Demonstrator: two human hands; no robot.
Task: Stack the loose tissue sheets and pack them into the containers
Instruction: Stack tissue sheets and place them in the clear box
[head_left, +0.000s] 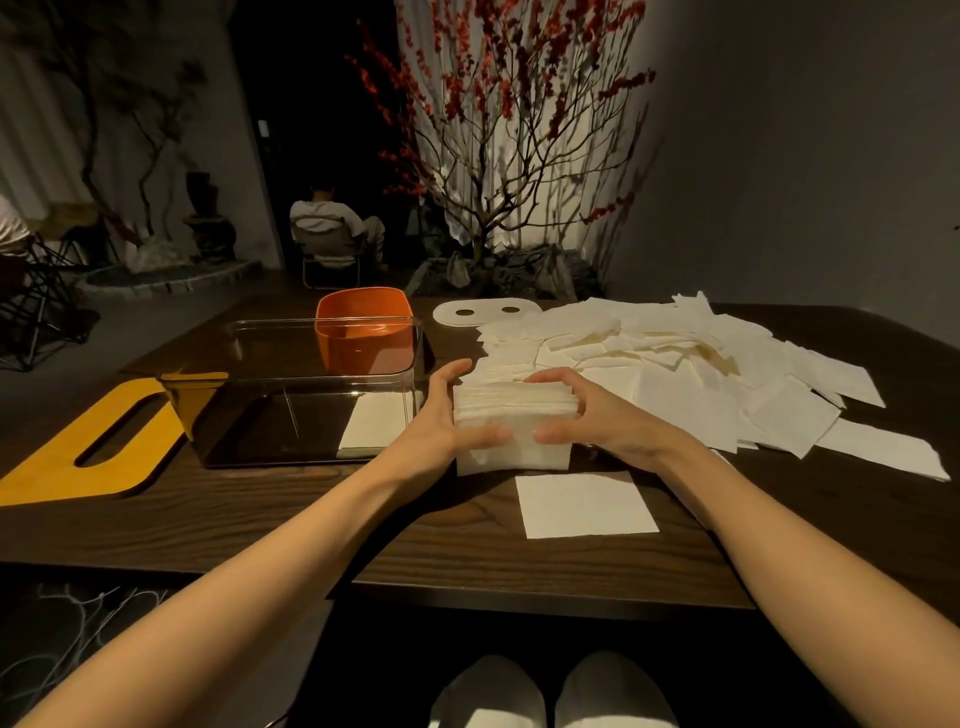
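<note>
Both hands, left (441, 415) and right (587, 415), clamped a thick tissue stack (511, 426) between them on the table (311, 519), while a big loose pile (675, 364) on the right remained unstacked and the clear container (291, 395) left of the stack looked barely filled.

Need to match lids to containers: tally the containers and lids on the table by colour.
Clear containers: 1, clear rectangular container
Orange containers: 1, orange container
Yellow lids: 1, yellow slotted lid
White lids: 1, white two-hole lid
Total: 4
</note>
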